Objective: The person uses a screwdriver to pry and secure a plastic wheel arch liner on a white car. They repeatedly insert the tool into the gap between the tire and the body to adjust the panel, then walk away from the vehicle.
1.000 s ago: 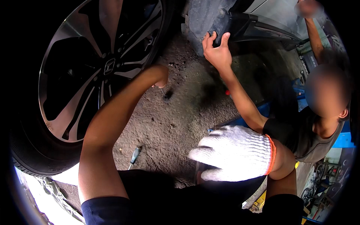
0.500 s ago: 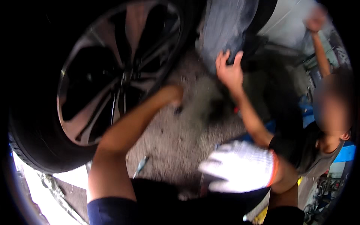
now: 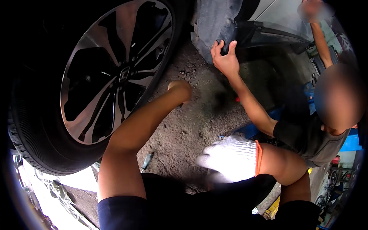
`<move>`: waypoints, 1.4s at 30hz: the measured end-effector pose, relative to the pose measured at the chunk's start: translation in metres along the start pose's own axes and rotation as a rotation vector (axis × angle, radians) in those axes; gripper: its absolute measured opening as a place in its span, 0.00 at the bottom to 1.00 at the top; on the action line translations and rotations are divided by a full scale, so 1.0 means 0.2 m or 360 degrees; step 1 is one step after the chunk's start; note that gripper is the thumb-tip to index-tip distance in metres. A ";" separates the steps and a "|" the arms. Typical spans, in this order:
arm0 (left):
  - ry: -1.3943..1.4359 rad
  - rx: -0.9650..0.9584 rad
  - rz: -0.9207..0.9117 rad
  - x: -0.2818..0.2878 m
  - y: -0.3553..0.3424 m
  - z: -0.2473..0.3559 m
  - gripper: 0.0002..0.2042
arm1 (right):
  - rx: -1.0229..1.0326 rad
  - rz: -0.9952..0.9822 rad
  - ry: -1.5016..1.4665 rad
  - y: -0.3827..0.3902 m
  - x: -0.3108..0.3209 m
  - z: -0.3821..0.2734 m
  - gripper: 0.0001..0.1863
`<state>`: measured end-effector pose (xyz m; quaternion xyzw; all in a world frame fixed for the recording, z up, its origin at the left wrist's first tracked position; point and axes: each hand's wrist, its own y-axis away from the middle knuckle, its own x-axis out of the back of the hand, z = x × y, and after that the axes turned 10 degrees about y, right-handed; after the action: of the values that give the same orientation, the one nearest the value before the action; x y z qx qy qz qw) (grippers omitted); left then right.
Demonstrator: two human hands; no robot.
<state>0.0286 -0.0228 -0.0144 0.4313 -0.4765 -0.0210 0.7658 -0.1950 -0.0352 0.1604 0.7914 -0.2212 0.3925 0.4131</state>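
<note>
A wheel [image 3: 82, 115] with tyre and dark, machined-face alloy rim fills the left side. My bare left hand [image 3: 180, 90] is beside the tyre, fingers curled and mostly hidden; whatever it holds is unclear. My right hand [image 3: 228, 157], in a white knit glove with orange cuff, is low over the floor, its fingers blurred. A screwdriver [image 3: 146, 161] lies between my arms on the gritty ground [image 3: 180, 130]. Above, a co-worker's hand [image 3: 226, 59] grips a dark plastic edge beside a scuffed grey liner [image 3: 212, 23] on the car body.
The co-worker [image 3: 326, 142] crouches close on the right, other arm raised to the silver body panel [image 3: 276, 13]. Blue equipment [image 3: 352, 140] and cluttered tools [image 3: 331, 184] stand behind. A bright white surface [image 3: 46, 195] is at lower left.
My head view has shifted, blurring the middle frame. My left hand has moved slightly lower and right in view. My gloved hand's spread fingers have drawn together and blurred.
</note>
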 end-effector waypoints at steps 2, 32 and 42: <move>0.0097 -0.0025 0.0258 -0.04 -0.01 0.02 0.16 | 0.0040 0.0064 0.0007 0.00 -0.04 -0.01 0.19; 0.1143 -0.0765 0.0981 -0.88 -0.54 -0.52 0.07 | -0.0037 0.0244 -0.0210 0.03 -0.02 0.07 0.21; 0.0877 -0.0691 0.0902 -0.87 -0.56 -0.41 0.06 | 0.0016 0.0588 -0.0071 0.13 -0.10 0.07 0.20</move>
<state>0.0374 0.0370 -0.2280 0.1025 -0.3387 0.2056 0.9124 -0.2183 -0.0609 0.1527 0.7479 -0.3699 0.4453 0.3249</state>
